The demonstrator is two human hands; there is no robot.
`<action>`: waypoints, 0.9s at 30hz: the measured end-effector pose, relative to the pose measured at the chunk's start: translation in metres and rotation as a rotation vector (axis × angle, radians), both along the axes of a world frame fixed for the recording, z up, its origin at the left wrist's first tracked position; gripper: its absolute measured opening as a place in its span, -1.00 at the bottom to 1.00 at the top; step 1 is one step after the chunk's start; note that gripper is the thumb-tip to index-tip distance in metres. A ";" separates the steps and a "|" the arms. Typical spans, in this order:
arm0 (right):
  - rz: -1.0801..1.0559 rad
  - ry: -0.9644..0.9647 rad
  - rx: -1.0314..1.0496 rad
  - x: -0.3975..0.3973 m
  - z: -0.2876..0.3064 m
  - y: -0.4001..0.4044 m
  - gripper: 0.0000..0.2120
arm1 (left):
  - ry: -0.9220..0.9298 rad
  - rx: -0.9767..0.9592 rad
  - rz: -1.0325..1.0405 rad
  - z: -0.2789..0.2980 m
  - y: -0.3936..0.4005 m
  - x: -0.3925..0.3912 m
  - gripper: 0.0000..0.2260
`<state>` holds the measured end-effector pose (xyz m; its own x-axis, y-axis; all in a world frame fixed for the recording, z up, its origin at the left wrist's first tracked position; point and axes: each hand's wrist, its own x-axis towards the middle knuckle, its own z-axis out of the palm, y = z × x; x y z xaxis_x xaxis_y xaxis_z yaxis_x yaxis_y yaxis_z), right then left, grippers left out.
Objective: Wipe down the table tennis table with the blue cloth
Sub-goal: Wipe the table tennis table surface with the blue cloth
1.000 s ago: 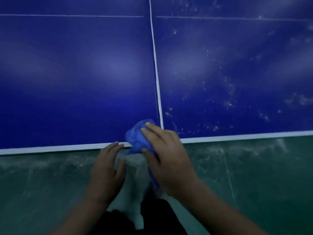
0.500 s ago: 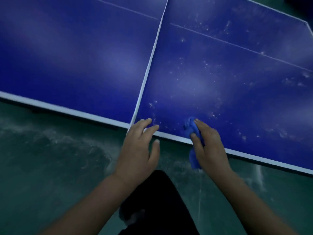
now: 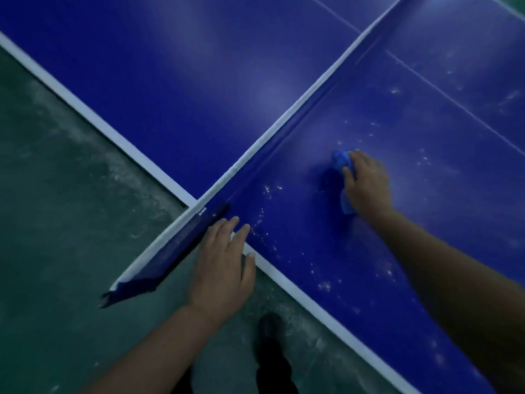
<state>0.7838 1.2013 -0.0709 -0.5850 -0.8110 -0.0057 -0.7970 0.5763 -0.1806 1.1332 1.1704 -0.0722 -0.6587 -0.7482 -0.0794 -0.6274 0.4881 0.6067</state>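
Crumpled blue cloth: soft, light, bunching readily; right hand is gripping it against the dusty blue table tennis table. Left hand is resting spread at the table's edge.

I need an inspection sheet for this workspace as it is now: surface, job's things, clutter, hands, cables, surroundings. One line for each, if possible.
Surface: blue table tennis table with white edge lines; white specks scattered on the half right of the net.
Job's things: blue cloth, bunched, on the speckled half.
Clutter: nothing seen.
Hands: right hand grips the cloth against the table; left hand, fingers straight, rests at the table edge by the net end.
Cables: nothing seen.
Surroundings: green floor with pale dusty patches; person's dark shoe below.
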 end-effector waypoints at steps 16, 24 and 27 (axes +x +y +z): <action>0.133 -0.007 -0.004 -0.031 -0.047 -0.019 -0.39 | -0.201 -0.303 0.424 -0.033 0.027 0.016 -0.46; 0.446 0.020 0.016 0.089 -0.047 -0.063 -0.44 | -0.337 -0.322 0.419 -0.038 0.028 0.012 -0.46; 0.918 -0.029 0.110 0.144 -0.041 -0.001 -0.48 | -0.367 -0.344 0.429 -0.039 0.034 0.007 -0.46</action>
